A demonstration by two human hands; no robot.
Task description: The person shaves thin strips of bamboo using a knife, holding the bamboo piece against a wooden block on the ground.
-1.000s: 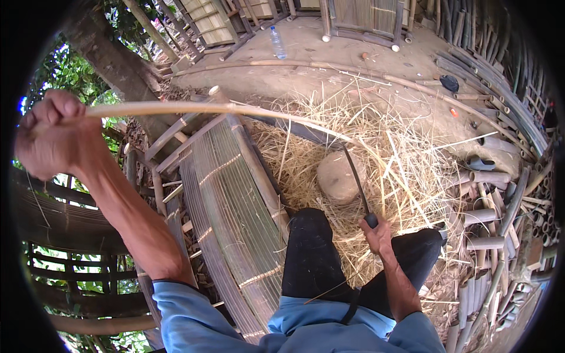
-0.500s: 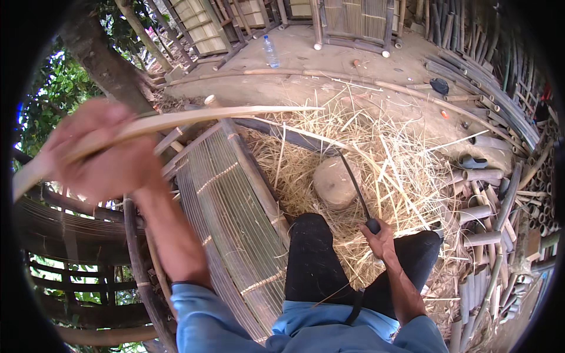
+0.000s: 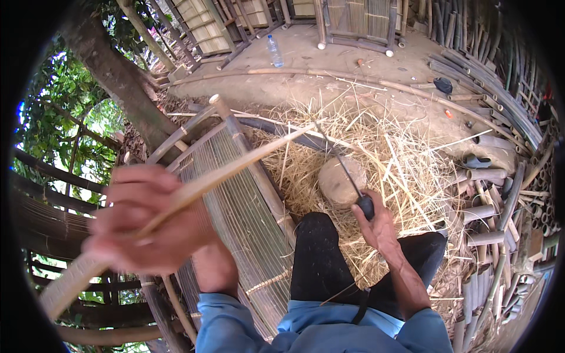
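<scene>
My left hand point(image 3: 147, 220), blurred by motion, is wrapped round a long pale bamboo strip point(image 3: 247, 163). The strip runs slantwise across the view, its thin far end close to the tip of a long narrow-bladed knife point(image 3: 365, 206); whether they touch, I cannot tell. My right hand point(image 3: 379, 226) grips that knife by its dark handle above my right knee, blade pointing away and to the left. Behind the blade stands a round wood stump point(image 3: 333, 182), circled by a heap of pale shavings point(image 3: 406, 170).
A slatted bamboo bench point(image 3: 229, 194) lies left of my legs. Stacked bamboo poles point(image 3: 488, 94) and cut pieces point(image 3: 485, 238) line the right side. A plastic bottle point(image 3: 275, 52) stands on the far ground. At left rise a tree trunk point(image 3: 118, 76) and a bamboo fence.
My left hand has come right and nearer to me, tilting the strip so its far end slants upward. My right hand has moved slightly forward with the knife, its tip now farther left.
</scene>
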